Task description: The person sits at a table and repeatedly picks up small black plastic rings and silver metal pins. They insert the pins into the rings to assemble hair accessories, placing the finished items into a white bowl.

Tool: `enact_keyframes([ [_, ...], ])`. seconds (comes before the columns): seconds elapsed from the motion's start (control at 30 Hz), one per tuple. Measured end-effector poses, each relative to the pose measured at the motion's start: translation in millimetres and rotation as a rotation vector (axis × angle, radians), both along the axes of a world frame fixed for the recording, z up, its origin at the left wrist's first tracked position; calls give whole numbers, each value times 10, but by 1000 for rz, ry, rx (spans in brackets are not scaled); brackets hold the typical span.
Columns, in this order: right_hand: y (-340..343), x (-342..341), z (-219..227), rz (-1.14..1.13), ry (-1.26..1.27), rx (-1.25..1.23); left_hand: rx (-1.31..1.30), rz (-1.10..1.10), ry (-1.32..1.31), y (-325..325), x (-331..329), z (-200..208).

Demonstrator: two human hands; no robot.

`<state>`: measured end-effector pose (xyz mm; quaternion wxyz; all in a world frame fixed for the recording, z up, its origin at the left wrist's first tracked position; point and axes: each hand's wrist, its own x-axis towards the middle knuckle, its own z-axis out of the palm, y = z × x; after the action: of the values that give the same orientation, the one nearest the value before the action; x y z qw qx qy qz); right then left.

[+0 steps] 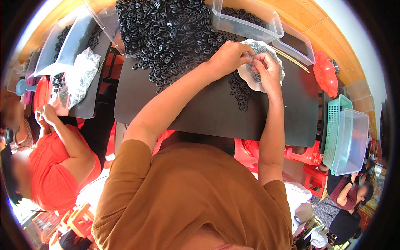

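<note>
Bowl (246,79) with a white, wavy rim sits toward the right of the dark table (200,112) in our head view, holding small grey pieces (265,47); over it we see the left hand (231,57) and right hand (267,70) meeting, thumbs and fingers drawn closed in pinches, though we cannot tell what lies between the fingertips; black two-holed pieces (166,37) heap beyond the left forearm, and a loose cluster (240,95) lies by the bowl's near side
</note>
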<state>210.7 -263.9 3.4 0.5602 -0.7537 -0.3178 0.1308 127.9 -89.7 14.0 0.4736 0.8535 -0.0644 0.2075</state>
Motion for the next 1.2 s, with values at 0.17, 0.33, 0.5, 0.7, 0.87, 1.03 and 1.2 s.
enact_keyframes([
  [0.17,24,-23,-1,-1,-37,-42,130,9,-185,23,61,-91],
  [0.33,27,-109,121,8,-43,-67,33,14,-167,-3,22,-47],
  [0.5,-5,-77,129,23,-19,-44,16,-9,-197,-30,28,-2],
  [0.7,15,-92,116,5,-171,22,-269,-71,213,-12,47,102],
  [0.87,49,-148,163,-38,-393,4,-500,-151,324,40,119,-10],
  [1.03,17,-117,179,-90,-567,19,-825,-219,443,44,116,-76],
  [1.2,-37,4,87,-153,-450,72,-272,-101,330,22,82,-25],
])
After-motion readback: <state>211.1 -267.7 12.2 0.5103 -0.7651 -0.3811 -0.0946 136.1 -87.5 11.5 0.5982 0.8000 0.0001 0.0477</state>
